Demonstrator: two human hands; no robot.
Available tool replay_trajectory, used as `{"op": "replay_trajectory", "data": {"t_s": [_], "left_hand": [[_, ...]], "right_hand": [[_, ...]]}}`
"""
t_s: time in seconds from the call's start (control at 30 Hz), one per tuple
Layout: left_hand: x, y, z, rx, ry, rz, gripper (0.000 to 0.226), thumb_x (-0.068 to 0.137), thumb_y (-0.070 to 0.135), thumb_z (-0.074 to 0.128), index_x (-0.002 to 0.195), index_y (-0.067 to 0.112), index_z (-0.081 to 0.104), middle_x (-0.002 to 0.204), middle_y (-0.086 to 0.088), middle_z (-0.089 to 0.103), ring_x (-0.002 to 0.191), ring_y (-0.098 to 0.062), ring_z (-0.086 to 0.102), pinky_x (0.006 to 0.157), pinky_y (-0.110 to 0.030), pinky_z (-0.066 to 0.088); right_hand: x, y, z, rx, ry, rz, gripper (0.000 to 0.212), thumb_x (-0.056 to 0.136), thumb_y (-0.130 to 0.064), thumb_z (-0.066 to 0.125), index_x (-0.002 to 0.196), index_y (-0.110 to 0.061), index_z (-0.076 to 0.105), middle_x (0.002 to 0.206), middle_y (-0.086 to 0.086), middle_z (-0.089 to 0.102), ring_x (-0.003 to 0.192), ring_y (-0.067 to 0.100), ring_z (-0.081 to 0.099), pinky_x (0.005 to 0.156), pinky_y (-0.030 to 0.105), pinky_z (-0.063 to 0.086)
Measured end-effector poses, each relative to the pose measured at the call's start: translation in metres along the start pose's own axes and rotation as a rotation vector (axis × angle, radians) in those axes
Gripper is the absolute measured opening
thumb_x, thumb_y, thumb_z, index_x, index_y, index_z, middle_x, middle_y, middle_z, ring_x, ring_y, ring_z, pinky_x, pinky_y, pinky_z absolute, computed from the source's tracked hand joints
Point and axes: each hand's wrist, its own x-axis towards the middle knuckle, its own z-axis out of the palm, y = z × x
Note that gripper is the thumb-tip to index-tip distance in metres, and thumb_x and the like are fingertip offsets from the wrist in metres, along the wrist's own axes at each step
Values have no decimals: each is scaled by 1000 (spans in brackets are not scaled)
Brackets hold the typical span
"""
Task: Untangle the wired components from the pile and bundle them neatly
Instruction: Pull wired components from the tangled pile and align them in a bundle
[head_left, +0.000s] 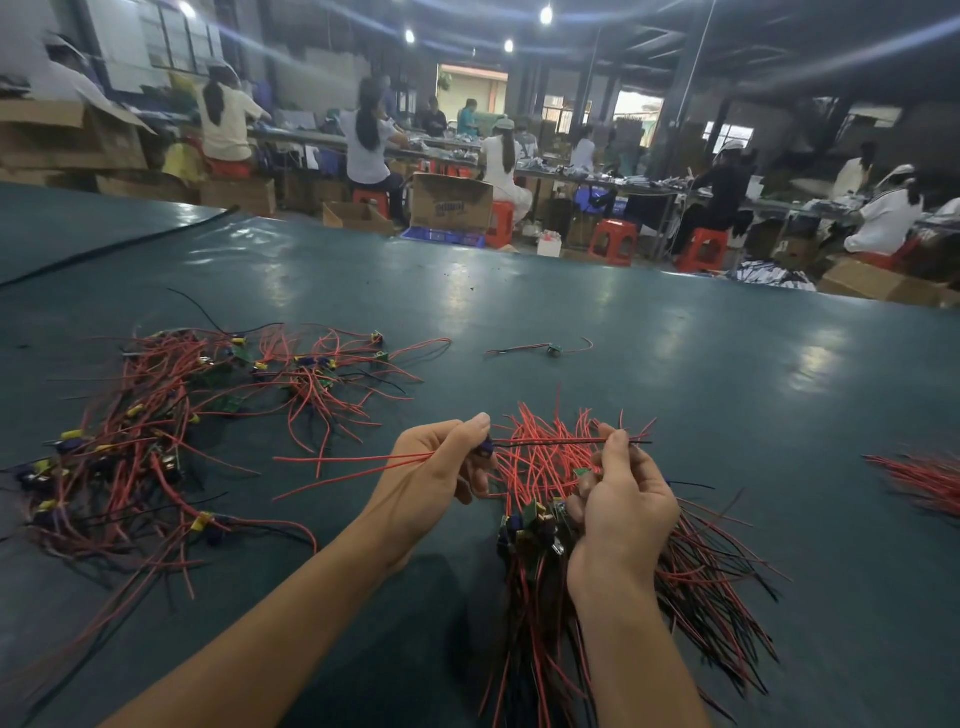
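A tangled pile (156, 415) of red and black wires with small green boards and yellow and blue parts lies on the left of the dark green table (675, 364). My left hand (436, 473) pinches one wired component by its blue part, its red wires trailing left. My right hand (623, 499) pinches that component's red and black wire ends between thumb and forefinger, stretched level between both hands. The right hand's other fingers grip a thick bundle (540, 530) of gathered components, its wires fanning up and down.
A single loose component (550, 349) lies further back at the middle. Another group of red wires (924, 483) lies at the right edge. A black cable (104, 249) runs across the far left. Beyond the table, people sit on red stools at benches among cardboard boxes.
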Motion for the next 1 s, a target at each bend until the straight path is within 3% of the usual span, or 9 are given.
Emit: {"op": "replay_trajectory", "data": {"t_s": [0.2,0.33,0.43,0.53,0.8,0.87,0.93,1.0], "left_hand": [[-1,-1,-2,-63,3,-16,37,78,45,58,62,12,60,54,1,60,48,-12,56,46,-19,43],[-1,-3,-3,-11,-3,-15,42,79,49,58,64,10,62,55,-1,61,49,-12,55,47,-19,44],[0,-4,-2,-6,-1,-6,44,79,51,58,66,10,63,56,-2,61,49,-12,55,48,-19,44],[0,-3,-2,0,-13,21,43,80,50,57,65,10,63,56,-2,62,49,-12,55,48,-20,44],[-2,-3,3,76,-85,39,39,81,45,57,66,10,64,57,-4,61,52,-14,56,49,-21,44],[-1,-3,3,86,-99,21,41,79,44,56,66,6,63,56,-6,60,50,-15,55,49,-21,44],[-1,-1,0,65,-99,2,39,78,44,59,62,8,62,54,-7,58,47,-14,53,49,-20,43],[0,1,-4,38,-106,2,36,82,41,65,55,17,64,58,-11,57,47,-15,52,51,-21,44]], "right_hand": [[-4,1,-2,-17,-20,-44,22,99,-23,58,83,-15,71,44,-13,39,38,4,26,34,17,26],[-11,5,1,-90,-118,-16,28,93,-28,65,66,-20,70,47,-12,43,41,5,30,38,19,26],[-22,13,7,-223,-273,-81,22,90,-29,69,70,-25,78,51,-14,57,45,0,46,47,14,38],[-31,19,11,-240,-366,-121,20,90,-24,69,73,-21,79,68,1,74,61,9,65,58,20,53],[-33,16,13,-236,-324,-24,26,89,-17,70,66,-24,78,69,4,74,66,14,68,66,29,58],[-29,12,13,-192,-255,44,27,88,-15,71,64,-24,78,62,-1,71,56,10,65,56,23,55],[-19,7,8,-139,-170,90,30,89,-14,70,60,-19,76,49,-8,58,39,3,46,37,17,38],[-8,0,2,-97,-114,104,28,90,-13,69,62,-14,73,46,-9,49,35,2,35,33,15,26]]}}
